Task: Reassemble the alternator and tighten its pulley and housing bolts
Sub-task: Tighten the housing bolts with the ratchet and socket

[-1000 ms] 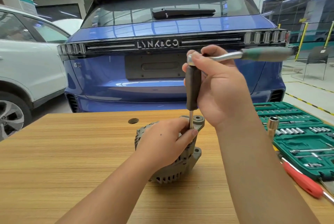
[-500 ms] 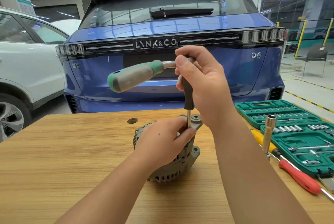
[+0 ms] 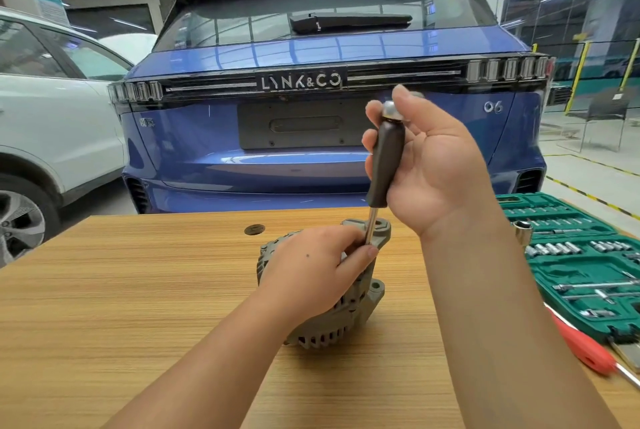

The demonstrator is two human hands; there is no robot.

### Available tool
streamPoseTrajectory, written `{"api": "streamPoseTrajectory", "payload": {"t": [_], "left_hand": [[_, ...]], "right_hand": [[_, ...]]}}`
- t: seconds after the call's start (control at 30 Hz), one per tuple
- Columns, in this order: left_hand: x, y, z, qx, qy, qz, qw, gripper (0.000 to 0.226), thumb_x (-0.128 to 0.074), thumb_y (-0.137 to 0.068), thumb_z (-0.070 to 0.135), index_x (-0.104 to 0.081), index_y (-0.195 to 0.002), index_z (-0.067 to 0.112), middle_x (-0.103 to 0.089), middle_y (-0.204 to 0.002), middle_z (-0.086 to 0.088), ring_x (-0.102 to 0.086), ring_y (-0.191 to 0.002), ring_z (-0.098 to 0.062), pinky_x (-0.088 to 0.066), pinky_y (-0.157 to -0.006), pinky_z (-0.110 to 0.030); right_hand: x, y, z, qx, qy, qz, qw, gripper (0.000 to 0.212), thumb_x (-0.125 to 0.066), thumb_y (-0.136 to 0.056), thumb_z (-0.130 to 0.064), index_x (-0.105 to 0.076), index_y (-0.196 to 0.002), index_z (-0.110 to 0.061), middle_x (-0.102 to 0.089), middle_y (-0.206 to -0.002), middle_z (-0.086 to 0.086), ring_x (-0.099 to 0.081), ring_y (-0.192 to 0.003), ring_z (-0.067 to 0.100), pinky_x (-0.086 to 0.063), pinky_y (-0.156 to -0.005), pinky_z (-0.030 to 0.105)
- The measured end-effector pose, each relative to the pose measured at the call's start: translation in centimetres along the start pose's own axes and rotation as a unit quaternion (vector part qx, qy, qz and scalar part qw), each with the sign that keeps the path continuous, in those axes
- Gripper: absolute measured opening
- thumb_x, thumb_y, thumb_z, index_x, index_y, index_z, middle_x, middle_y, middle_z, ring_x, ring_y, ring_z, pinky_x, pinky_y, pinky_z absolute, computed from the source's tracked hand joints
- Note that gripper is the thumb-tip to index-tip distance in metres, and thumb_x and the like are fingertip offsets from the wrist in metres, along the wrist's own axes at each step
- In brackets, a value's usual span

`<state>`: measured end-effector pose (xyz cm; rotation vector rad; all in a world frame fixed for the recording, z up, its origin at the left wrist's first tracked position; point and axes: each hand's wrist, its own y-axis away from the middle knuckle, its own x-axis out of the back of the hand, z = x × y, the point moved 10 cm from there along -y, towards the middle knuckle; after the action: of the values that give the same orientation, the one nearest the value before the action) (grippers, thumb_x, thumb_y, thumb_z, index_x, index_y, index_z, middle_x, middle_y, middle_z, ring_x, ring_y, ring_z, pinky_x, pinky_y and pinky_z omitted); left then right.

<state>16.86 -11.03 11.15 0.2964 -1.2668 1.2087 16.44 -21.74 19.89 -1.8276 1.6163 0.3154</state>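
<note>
A grey alternator (image 3: 349, 310) stands on edge on the wooden table (image 3: 138, 307). My left hand (image 3: 318, 269) grips its top and steadies the steel shaft of a driver extension (image 3: 372, 224) against the upper mounting ear. The extension's dark handle (image 3: 386, 161) rises upright from it, topped by a ratchet head (image 3: 391, 109). My right hand (image 3: 433, 165) holds the handle and ratchet head, fingers curled round them. The ratchet's green handle is hidden behind this hand.
A green socket set case (image 3: 585, 265) lies open at the right edge of the table. A red-handled screwdriver (image 3: 585, 349) lies in front of it, and a socket on a bar (image 3: 523, 231) stands beside it. A blue car (image 3: 311, 99) is parked behind the table.
The ratchet's green handle swung from the right, round to the left, and is now out of sight behind my right hand. My left hand stayed on the alternator.
</note>
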Motion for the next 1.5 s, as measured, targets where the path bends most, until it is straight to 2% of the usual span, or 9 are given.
{"api": "streamPoseTrajectory", "payload": {"t": [0.13, 0.37, 0.47, 0.63, 0.9, 1.03, 1.17, 1.27, 1.5], "left_hand": [[0.1, 0.1, -0.2, 0.007, 0.003, 0.007, 1.0, 0.029, -0.045, -0.101, 0.057, -0.049, -0.074, 0.049, -0.06, -0.07, 0.023, -0.057, -0.076, 0.002, -0.036, -0.055, -0.026], [-0.1, 0.0, -0.4, 0.018, 0.006, 0.006, 1.0, 0.034, -0.037, -0.099, 0.059, -0.061, -0.091, 0.037, -0.064, -0.073, 0.015, -0.059, -0.076, -0.002, -0.039, -0.054, -0.028], [-0.2, -0.1, -0.6, 0.021, 0.005, 0.001, 1.0, 0.031, -0.04, -0.102, 0.057, -0.064, -0.097, 0.038, -0.067, -0.078, 0.016, -0.06, -0.074, -0.002, -0.051, -0.06, -0.031], [-0.3, -0.1, -0.7, 0.02, 0.003, 0.002, 1.0, 0.032, -0.04, -0.1, 0.058, -0.063, -0.095, 0.037, -0.067, -0.078, 0.016, -0.06, -0.073, -0.001, -0.049, -0.06, -0.029], [-0.2, -0.1, -0.6, 0.027, 0.001, -0.002, 1.0, 0.03, -0.042, -0.103, 0.056, -0.063, -0.094, 0.036, -0.067, -0.078, 0.015, -0.06, -0.073, -0.002, -0.053, -0.064, -0.033], [0.1, 0.1, -0.1, 0.013, 0.013, -0.002, 1.0, 0.026, -0.043, -0.101, 0.057, -0.052, -0.078, 0.046, -0.062, -0.072, 0.017, -0.057, -0.081, 0.003, -0.034, -0.056, -0.023], [0.3, 0.2, 0.1, 0.002, 0.013, 0.0, 1.0, 0.03, -0.045, -0.101, 0.056, -0.049, -0.073, 0.044, -0.059, -0.07, 0.016, -0.056, -0.079, -0.002, -0.033, -0.054, -0.026], [0.3, 0.2, 0.0, 0.007, 0.007, 0.002, 1.0, 0.032, -0.045, -0.102, 0.055, -0.051, -0.075, 0.039, -0.059, -0.069, 0.014, -0.056, -0.073, -0.004, -0.035, -0.055, -0.029], [0.1, 0.2, -0.1, 0.021, 0.003, -0.012, 1.0, 0.028, -0.042, -0.101, 0.055, -0.063, -0.091, 0.038, -0.066, -0.08, 0.014, -0.059, -0.075, -0.003, -0.042, -0.058, -0.027]], "right_hand": [[-0.6, 0.0, 0.0, 0.063, 0.027, -0.01, 0.998, 0.015, -0.071, -0.089, -0.02, -0.06, -0.1, -0.021, -0.069, -0.095, 0.001, -0.066, -0.072, 0.015, -0.046, -0.065, 0.029], [-3.0, 1.1, -1.1, 0.224, 0.258, -0.059, 0.938, 0.025, -0.058, -0.095, -0.007, -0.062, -0.101, -0.031, -0.06, -0.094, 0.007, -0.061, -0.071, 0.017, -0.051, -0.062, 0.029], [-2.7, 0.8, -1.1, 0.205, 0.202, -0.067, 0.955, 0.029, -0.046, -0.081, -0.015, -0.066, -0.098, -0.025, -0.06, -0.082, 0.001, -0.057, -0.058, 0.01, -0.047, -0.053, 0.023], [-2.4, 0.3, -0.4, 0.162, 0.166, -0.102, 0.967, 0.036, -0.039, -0.083, -0.018, -0.067, -0.106, -0.018, -0.064, -0.09, 0.01, -0.059, -0.069, 0.024, -0.049, -0.061, 0.032], [-2.5, 0.6, -0.8, 0.189, 0.172, -0.081, 0.963, 0.024, -0.055, -0.092, -0.032, -0.064, -0.112, -0.022, -0.068, -0.084, -0.001, -0.059, -0.064, 0.019, -0.049, -0.056, 0.027], [-0.6, 0.4, -1.5, 0.205, 0.206, 0.043, 0.956, 0.062, -0.078, -0.079, -0.035, -0.051, -0.133, -0.018, -0.074, -0.08, -0.011, -0.068, -0.073, 0.006, -0.05, -0.067, 0.018], [0.0, -0.1, -0.8, 0.142, 0.172, 0.047, 0.974, 0.018, -0.075, -0.083, -0.032, -0.06, -0.084, -0.022, -0.059, -0.068, -0.006, -0.051, -0.057, 0.011, -0.041, -0.059, 0.026], [-0.7, -0.5, 0.5, 0.03, 0.049, -0.048, 0.997, 0.009, -0.067, -0.091, -0.025, -0.061, -0.098, -0.022, -0.066, -0.081, -0.005, -0.057, -0.065, 0.011, -0.042, -0.066, 0.029], [-2.9, 0.7, -0.7, 0.228, 0.225, -0.078, 0.944, 0.034, -0.06, -0.097, -0.002, -0.063, -0.11, -0.034, -0.066, -0.085, -0.005, -0.061, -0.068, 0.011, -0.053, -0.06, 0.026]]}}
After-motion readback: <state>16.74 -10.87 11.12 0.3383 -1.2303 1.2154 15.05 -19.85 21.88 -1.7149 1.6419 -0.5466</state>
